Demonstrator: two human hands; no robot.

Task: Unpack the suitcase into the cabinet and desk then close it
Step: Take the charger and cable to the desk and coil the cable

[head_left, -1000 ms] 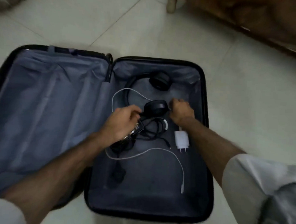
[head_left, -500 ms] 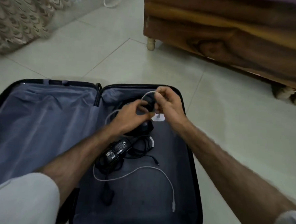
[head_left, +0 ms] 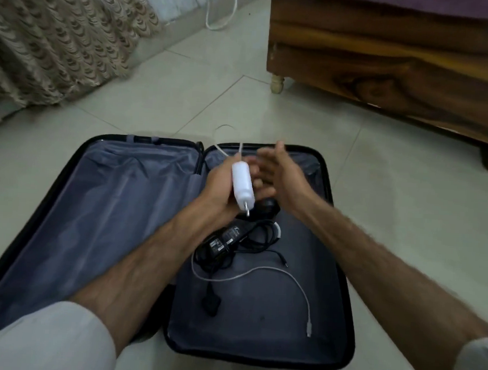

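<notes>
A black suitcase (head_left: 344, 303) lies open flat on the tiled floor, with grey lining in both halves. My left hand (head_left: 221, 188) is closed on a white charger plug (head_left: 242, 186), held above the right half with its pins toward me. A white cable loops up from the plug. My right hand (head_left: 277, 178) hovers beside it, fingers spread and blurred, holding nothing. In the right half lie a black power adapter (head_left: 224, 239) with its tangled black cord, a white USB cable (head_left: 275, 274) and part of black headphones (head_left: 267, 210) under my hands. The left half holds nothing.
A wooden bed frame (head_left: 384, 65) on short legs stands at the back right. A patterned beige curtain (head_left: 55, 39) hangs at the back left, with a white cord (head_left: 218, 13) on the floor beside it. Pale floor tiles surround the suitcase.
The white charger plug has gone from my right hand into my left, lifted clear of the suitcase. My right hand has opened. The view has tilted up toward the bed.
</notes>
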